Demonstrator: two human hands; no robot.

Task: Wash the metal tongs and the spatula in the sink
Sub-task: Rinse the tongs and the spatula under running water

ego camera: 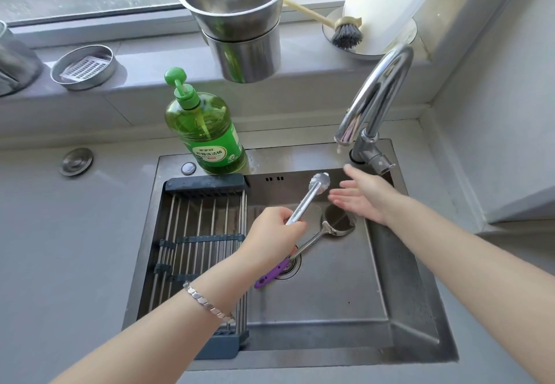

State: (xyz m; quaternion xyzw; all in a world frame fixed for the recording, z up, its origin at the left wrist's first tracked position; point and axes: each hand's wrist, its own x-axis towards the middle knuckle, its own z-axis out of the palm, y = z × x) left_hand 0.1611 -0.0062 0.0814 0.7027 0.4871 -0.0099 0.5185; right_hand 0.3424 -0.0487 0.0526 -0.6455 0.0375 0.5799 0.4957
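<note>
My left hand (274,232) grips the handle end of the metal tongs (310,196), whose closed tips point up toward the tap. My right hand (360,196) hovers open over the sink, fingers spread, just right of the tong tips and below the tap's spout (344,137). The spatula (322,232), with a shiny metal head and a purple handle (271,275), lies on the floor of the steel sink (345,293), its handle over the drain. A drip hangs at the spout; no running stream shows.
A dark drying rack (198,233) spans the sink's left part. A green dish soap bottle (207,131) stands on the sink's back rim. Stacked steel pots (240,23), a dish brush (345,32), a white paper roll (387,2) and a round soap dish (84,67) sit on the windowsill.
</note>
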